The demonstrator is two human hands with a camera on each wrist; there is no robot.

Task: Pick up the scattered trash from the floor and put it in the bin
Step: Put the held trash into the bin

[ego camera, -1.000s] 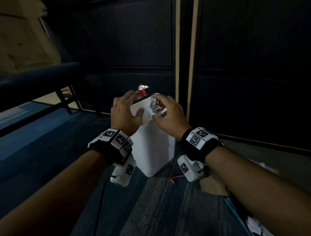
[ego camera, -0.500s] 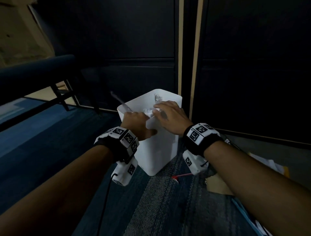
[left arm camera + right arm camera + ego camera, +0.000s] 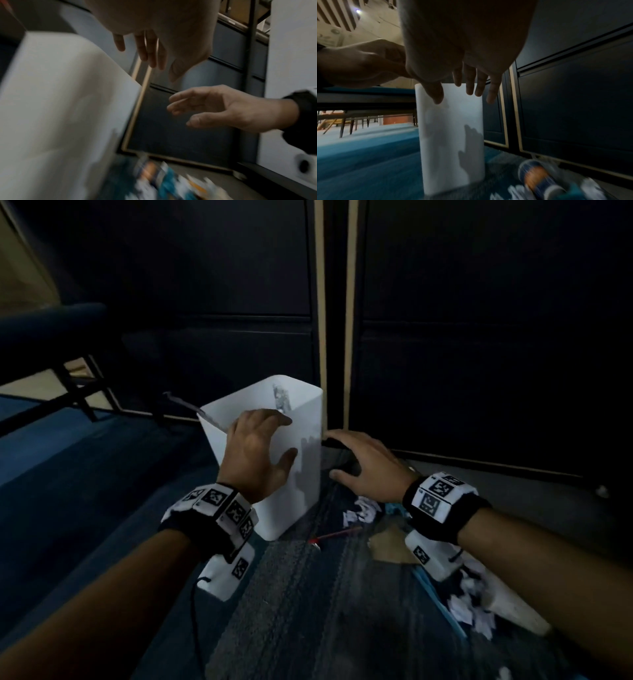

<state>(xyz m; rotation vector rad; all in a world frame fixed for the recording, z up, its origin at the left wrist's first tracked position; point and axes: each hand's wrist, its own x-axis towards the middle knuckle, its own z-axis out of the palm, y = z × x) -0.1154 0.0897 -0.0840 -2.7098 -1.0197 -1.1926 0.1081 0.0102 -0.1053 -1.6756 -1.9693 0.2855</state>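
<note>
Both hands were empty, fingers spread and relaxed. Her or his left hand (image 3: pixel 257 453) hovered over the near rim of the white bin (image 3: pixel 291 501), which stood upright on the blue carpet (image 3: pixel 102 481) against the dark cabinet doors (image 3: pixel 479 337); whether the fingers touched the rim could not be told. To the right of the bin and just clear of its side, the right hand (image 3: pixel 368 465) hung wide open, palm down.

Crumpled paper (image 3: pixel 361 510) lay on the floor just beneath that wrist, with more paper scraps (image 3: pixel 469 601), a brown piece of cardboard (image 3: pixel 387 546) and a red stick (image 3: pixel 335 535) near the bin's foot. A blue and orange wrapper (image 3: pixel 537 178) showed blurred in the right wrist view.

Judging from this, the next pickup was the step in hand. It would go best if the right hand dropped onto the nearest paper ball and closed around all of it, since loose scraps could spill, while the left steadied the light bin so it did not tip.
</note>
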